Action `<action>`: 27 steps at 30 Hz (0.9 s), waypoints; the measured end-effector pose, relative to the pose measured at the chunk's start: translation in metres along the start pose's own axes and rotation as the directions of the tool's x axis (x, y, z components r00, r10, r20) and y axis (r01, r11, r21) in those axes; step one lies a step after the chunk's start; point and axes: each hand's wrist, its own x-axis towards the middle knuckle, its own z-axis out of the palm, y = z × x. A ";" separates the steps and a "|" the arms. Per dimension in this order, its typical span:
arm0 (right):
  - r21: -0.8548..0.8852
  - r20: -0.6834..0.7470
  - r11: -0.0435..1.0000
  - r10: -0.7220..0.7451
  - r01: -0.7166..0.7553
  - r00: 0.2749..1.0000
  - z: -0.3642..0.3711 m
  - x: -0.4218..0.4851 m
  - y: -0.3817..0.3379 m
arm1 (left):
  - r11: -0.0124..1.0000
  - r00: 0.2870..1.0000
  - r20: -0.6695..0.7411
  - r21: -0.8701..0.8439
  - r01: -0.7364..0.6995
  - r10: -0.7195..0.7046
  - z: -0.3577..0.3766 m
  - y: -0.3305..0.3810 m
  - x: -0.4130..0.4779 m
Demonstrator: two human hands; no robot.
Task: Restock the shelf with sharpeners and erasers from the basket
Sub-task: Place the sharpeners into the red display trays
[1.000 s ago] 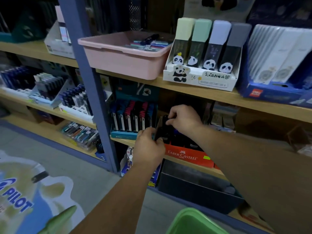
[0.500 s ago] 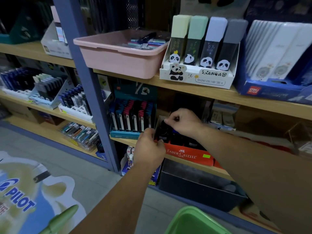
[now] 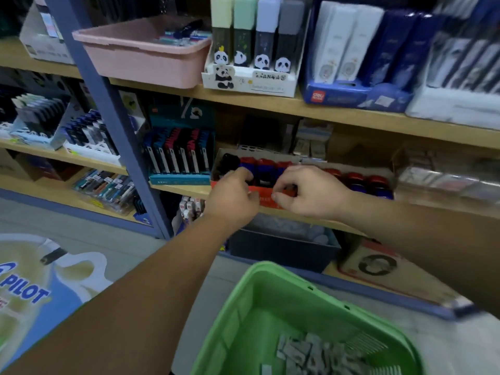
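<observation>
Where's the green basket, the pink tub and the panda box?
green basket (image 3: 243,315), head view, on its left wall.
pink tub (image 3: 146,63), head view, on its front wall.
panda box (image 3: 243,85), head view, on its white front.

- The left hand (image 3: 232,196) is reaching among the sharpeners (image 3: 266,169) in the red box (image 3: 263,197), its grip blurred.
- The right hand (image 3: 308,192) is pinching that box's front wall.
- The green basket (image 3: 238,315) is holding small grey pieces (image 3: 311,353).

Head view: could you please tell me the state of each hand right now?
Left hand: fingers curled at the sharpeners, grip cannot be told.
Right hand: pinches the front wall of the red box.
</observation>
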 end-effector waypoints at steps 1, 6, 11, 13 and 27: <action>0.007 0.052 0.999 0.036 -0.036 0.998 -0.002 -0.022 0.001 | 1.000 0.997 0.079 0.018 -0.012 0.011 0.005 0.009 -0.007; -0.010 0.293 0.955 0.287 -0.297 0.912 0.023 -0.137 0.035 | 0.997 0.922 0.382 0.035 -0.075 0.056 0.057 0.049 -0.053; -0.431 0.416 0.813 0.563 -0.391 0.714 0.061 -0.237 0.092 | 0.996 0.785 0.617 0.018 -0.086 0.056 0.117 0.057 -0.107; -0.368 0.549 0.832 0.554 -0.414 0.626 0.072 -0.257 0.109 | 0.997 0.762 0.647 0.038 -0.062 0.023 0.140 0.054 -0.125; 0.000 0.662 0.856 0.388 -0.517 0.642 0.084 -0.238 0.168 | 0.963 0.480 0.856 0.070 0.260 -0.192 0.260 0.040 -0.187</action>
